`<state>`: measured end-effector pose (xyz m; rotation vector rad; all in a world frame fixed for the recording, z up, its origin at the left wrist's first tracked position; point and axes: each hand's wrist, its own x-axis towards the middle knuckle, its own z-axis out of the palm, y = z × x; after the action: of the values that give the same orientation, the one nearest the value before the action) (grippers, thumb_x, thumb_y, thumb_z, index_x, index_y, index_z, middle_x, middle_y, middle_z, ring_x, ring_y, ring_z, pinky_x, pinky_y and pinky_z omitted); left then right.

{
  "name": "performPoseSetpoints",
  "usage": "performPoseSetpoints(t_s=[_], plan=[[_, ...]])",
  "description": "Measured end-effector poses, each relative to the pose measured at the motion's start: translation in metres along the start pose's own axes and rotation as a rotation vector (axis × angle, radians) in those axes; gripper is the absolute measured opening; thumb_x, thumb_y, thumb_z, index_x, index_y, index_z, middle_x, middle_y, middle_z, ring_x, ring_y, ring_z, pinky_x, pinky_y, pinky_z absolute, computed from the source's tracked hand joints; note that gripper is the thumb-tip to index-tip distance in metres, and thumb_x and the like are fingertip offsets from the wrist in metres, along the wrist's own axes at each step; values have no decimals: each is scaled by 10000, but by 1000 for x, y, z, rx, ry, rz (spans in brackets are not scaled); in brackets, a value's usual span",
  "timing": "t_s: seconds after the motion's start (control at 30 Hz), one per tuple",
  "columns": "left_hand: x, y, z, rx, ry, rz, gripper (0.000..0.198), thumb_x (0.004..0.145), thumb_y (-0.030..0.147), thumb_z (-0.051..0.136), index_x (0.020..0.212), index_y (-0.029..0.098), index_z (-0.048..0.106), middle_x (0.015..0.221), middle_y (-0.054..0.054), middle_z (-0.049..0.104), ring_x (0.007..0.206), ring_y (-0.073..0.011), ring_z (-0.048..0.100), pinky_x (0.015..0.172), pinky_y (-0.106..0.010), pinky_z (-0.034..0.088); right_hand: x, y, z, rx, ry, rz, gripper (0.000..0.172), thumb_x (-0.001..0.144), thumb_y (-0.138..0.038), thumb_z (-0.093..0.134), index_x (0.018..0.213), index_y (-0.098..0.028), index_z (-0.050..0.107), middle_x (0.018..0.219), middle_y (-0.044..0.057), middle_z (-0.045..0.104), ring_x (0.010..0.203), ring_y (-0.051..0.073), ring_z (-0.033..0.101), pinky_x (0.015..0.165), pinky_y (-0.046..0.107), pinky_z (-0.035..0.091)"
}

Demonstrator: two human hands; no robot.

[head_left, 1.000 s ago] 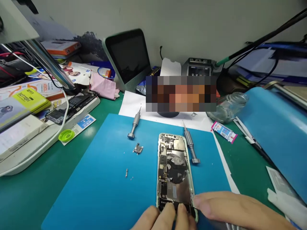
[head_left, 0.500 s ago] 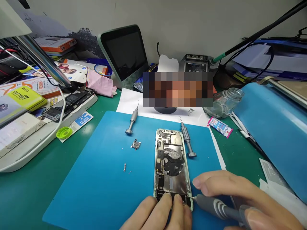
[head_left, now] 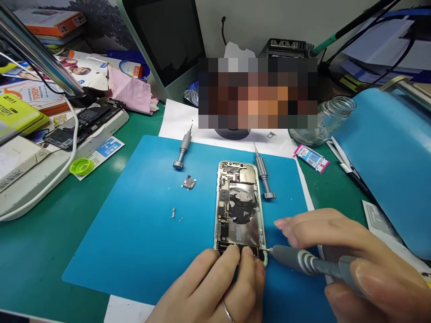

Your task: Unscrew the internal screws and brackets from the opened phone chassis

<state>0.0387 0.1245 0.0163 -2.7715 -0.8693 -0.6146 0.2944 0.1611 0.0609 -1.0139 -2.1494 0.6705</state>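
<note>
An opened phone [head_left: 243, 231] lies face up on the blue mat [head_left: 134, 242], its inner boards and metal plate exposed. My left hand [head_left: 215, 287], wearing a ring, has its bent fingers pressed on the phone's lower end and hides part of that edge. A grey screwdriver [head_left: 296, 259] lies almost level in my right hand [head_left: 357, 237], between thumb and fingers. Its thin tip meets the phone's lower right corner. Left of the phone are a small circuit board [head_left: 188, 182], a tiny metal bracket [head_left: 173, 213] and minute bits.
Two more screwdrivers, one left [head_left: 182, 148] and one right [head_left: 264, 172], rest on the mat. Behind are a dark-screened display [head_left: 164, 36], a blurred-out patch and a glass jar [head_left: 323, 121]. A green cap [head_left: 81, 166] and another phone's insides [head_left: 89, 121] sit at left.
The view has tipped downward, so the mat and phone appear higher in the picture. Both hands keep their places on the phone and screwdriver, with the tip still at the lower right corner.
</note>
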Motion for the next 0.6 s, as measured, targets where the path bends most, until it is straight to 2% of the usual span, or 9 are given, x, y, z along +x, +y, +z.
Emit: performPoseSetpoints(t_s=[0.07, 0.1, 0.17, 0.23, 0.3, 0.43, 0.5, 0.53, 0.6], plan=[[0, 0, 0, -9, -6, 7, 399, 1076, 119, 416, 1366, 207, 677, 1358, -7, 657, 1228, -193, 590, 963, -276, 504, 3, 0, -2, -5, 3, 85, 140, 943, -309, 696, 1079, -337, 676, 832, 17, 763, 776, 253, 806, 779, 357, 713], [0, 0, 0, -14, -3, 5, 409, 1076, 114, 402, 1366, 204, 676, 1355, -10, 656, 1224, -196, 591, 961, -281, 503, 3, 1, -3, -17, 10, 105, 91, 950, -328, 685, 1038, -316, 666, 827, 32, 759, 773, 259, 806, 764, 356, 715], [0, 0, 0, -21, 9, -7, 425, 1078, 113, 374, 1363, 204, 676, 1347, -12, 655, 1219, -201, 591, 962, -290, 500, 2, 3, -3, -55, 4, 79, 165, 963, -307, 658, 1127, -325, 654, 892, 57, 769, 803, 271, 808, 778, 374, 714], [1, 2, 2, -31, 25, -17, 435, 1077, 112, 354, 1346, 196, 686, 1335, -15, 662, 1212, -204, 594, 965, -301, 498, 1, 3, -3, -93, -21, -34, 355, 958, -236, 639, 1284, -372, 606, 978, 61, 777, 853, 277, 810, 835, 404, 705], [1, 2, 3, -38, 39, -22, 436, 1075, 108, 350, 1326, 190, 697, 1320, -16, 674, 1203, -205, 598, 958, -305, 499, 3, 2, -2, -115, -21, -148, 425, 941, -183, 636, 1300, -406, 594, 959, 35, 778, 846, 265, 808, 872, 417, 697], [1, 1, 3, -28, 48, -20, 408, 1081, 121, 381, 1318, 197, 703, 1308, -1, 687, 1201, -200, 603, 943, -295, 512, 12, -5, 2, -91, 151, -86, 59, 985, -273, 620, 979, -328, 640, 677, -13, 703, 617, 202, 769, 706, 309, 711], [2, 0, 1, -23, 25, -6, 415, 1093, 134, 362, 1334, 197, 694, 1321, 0, 684, 1211, -198, 605, 950, -291, 522, 12, -6, 1, -79, 184, -36, 18, 991, -318, 632, 997, -318, 649, 706, 2, 727, 650, 209, 788, 683, 288, 707], [2, 0, 0, -19, 13, -2, 425, 1096, 131, 350, 1346, 201, 687, 1329, 0, 680, 1215, -195, 608, 954, -288, 528, 10, -5, 0, -82, 167, -47, 117, 977, -294, 652, 1087, -334, 667, 788, 16, 765, 705, 216, 803, 709, 294, 706], [2, 2, -1, -11, 0, -13, 407, 1099, 142, 376, 1355, 212, 685, 1345, -1, 673, 1217, -187, 621, 966, -274, 542, 4, -2, -1, -96, 73, -117, 487, 933, -196, 676, 1360, -421, 610, 1042, 37, 806, 886, 247, 819, 857, 373, 693]])
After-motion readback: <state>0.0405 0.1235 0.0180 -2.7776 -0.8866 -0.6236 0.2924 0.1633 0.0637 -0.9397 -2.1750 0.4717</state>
